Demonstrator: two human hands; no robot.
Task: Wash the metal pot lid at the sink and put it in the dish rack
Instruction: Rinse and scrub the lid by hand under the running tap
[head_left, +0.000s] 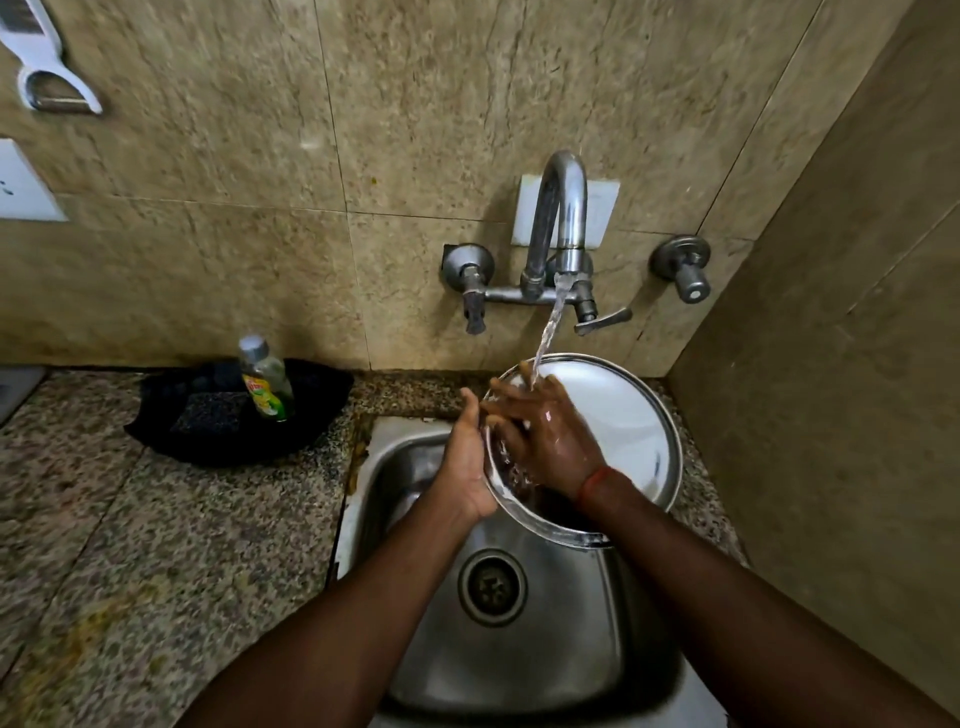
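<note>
The round metal pot lid (631, 426) is held tilted over the back of the steel sink (524, 644), under the running tap (563, 218). My left hand (467, 462) grips the lid's left rim. My right hand (545, 434) lies flat on the lid's inner face with fingers spread, and the water stream lands on its fingers. A red thread circles my right wrist. The lid's lower part is hidden behind my right forearm.
A black tray (223, 415) on the granite counter (130, 545) holds a dish-soap bottle (265, 379) and a dark scrub pad (208, 410). Tiled walls stand behind and to the right. A white peeler (41, 62) hangs at the upper left. No dish rack is in view.
</note>
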